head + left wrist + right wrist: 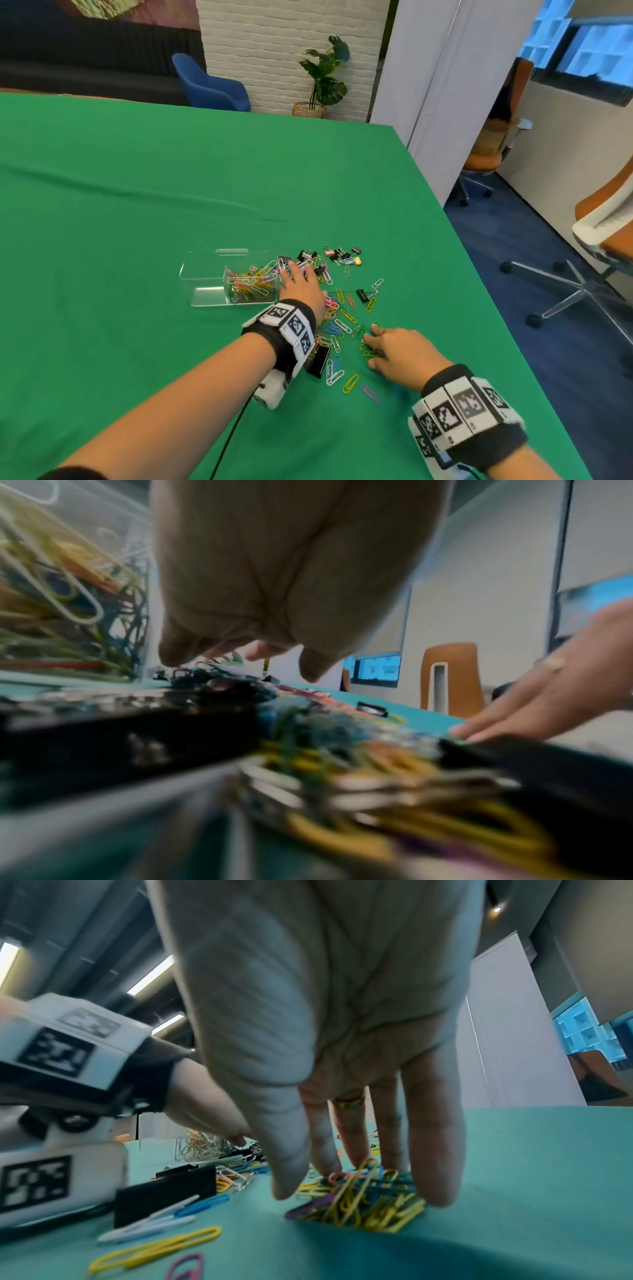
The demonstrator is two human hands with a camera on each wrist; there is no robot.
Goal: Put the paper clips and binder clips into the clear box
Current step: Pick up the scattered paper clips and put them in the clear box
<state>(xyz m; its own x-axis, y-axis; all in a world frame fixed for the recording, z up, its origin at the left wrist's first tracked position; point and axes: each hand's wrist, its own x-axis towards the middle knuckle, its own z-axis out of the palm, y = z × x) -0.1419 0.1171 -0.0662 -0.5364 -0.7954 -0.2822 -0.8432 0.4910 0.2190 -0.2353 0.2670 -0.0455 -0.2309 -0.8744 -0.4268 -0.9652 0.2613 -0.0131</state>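
Observation:
The clear box (251, 286) stands on the green cloth, partly filled with coloured paper clips, its lid (202, 270) hinged open to the left. Loose paper clips (344, 317) lie scattered to its right, and small binder clips (346, 256) sit beyond them. My left hand (296, 274) reaches over the clips beside the box's right wall, fingertips (178, 653) down on them. A large black binder clip (318, 359) lies under my left wrist. My right hand (371, 346) lies flat with straight fingers (431, 1150) spread over a small heap of yellow and green paper clips (363, 1208).
The table's right edge (486, 308) runs close to my right hand, with office chairs (603, 233) on the floor beyond. A black cable (229, 442) trails from my left wrist towards me. Bare green cloth (120, 205) stretches left of and behind the box.

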